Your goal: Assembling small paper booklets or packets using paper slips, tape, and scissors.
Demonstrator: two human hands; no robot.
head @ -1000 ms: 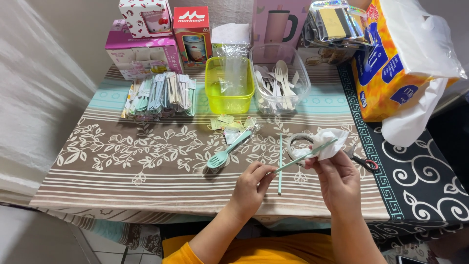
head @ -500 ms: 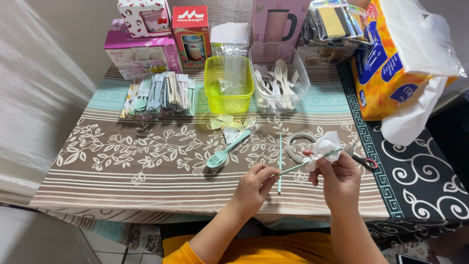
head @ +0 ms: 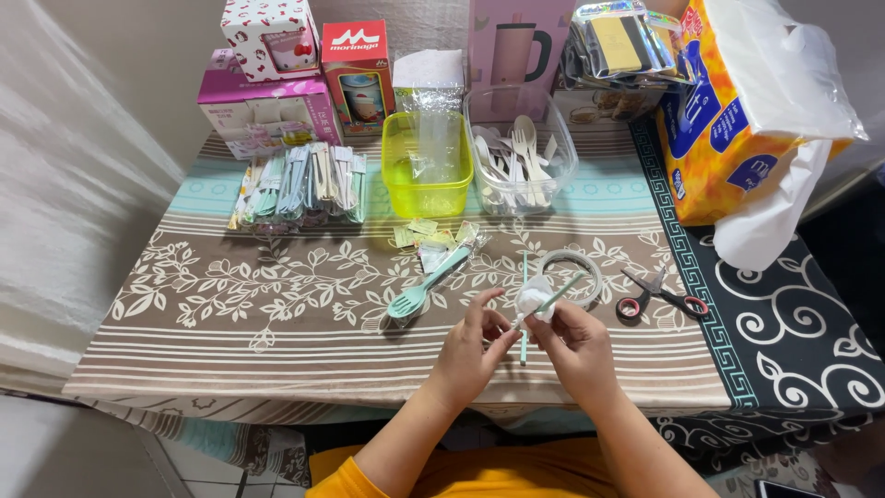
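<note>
Here, a thin teal stick [head: 553, 297] gets wiped with a white tissue [head: 534, 302].
Held just above the near table edge [head: 277, 369], the stick is pinched at its lower end by the left hand [head: 470, 346]; the right hand [head: 576, 341] closes the tissue around it. Best to keep both pinches firm and run the tissue straight along it, clear of the tape roll [head: 573, 278] and scissors [head: 662, 297].

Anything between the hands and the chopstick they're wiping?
Nothing visible. The left hand and right hand both already touch the teal chopstick, with a white tissue wrapped round it at the fingers. A second chopstick lies on the table beneath, apart.
</note>
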